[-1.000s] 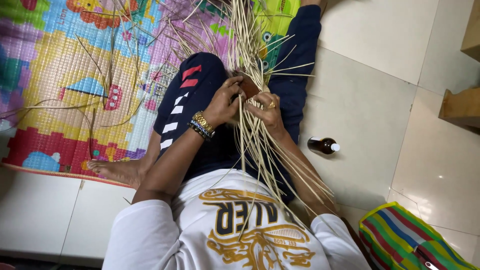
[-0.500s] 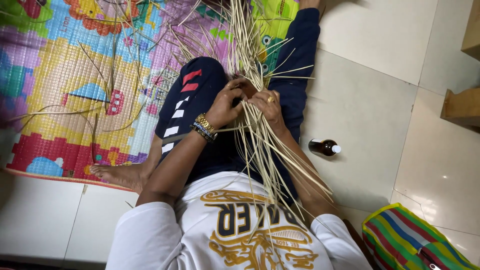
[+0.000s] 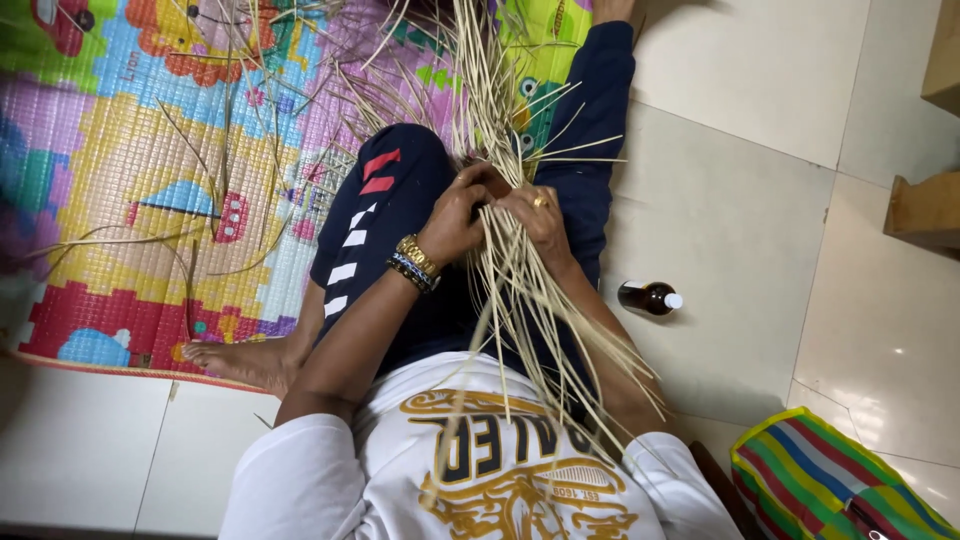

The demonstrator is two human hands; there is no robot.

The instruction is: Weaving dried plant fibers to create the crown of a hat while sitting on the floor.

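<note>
Over floor tiles (image 3: 740, 200), hands closed on straw strands (image 3: 520, 290)

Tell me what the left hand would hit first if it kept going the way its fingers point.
The left hand points across toward the right hand, so it would likely meet the pale straw strands gathered between them first, then that hand; depth is unclear.

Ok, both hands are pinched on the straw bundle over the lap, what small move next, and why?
Probably draw one strand snug with the right hand while the left hand pins the crossing: the pale straw strands fan out loose above and below the grip.
</note>
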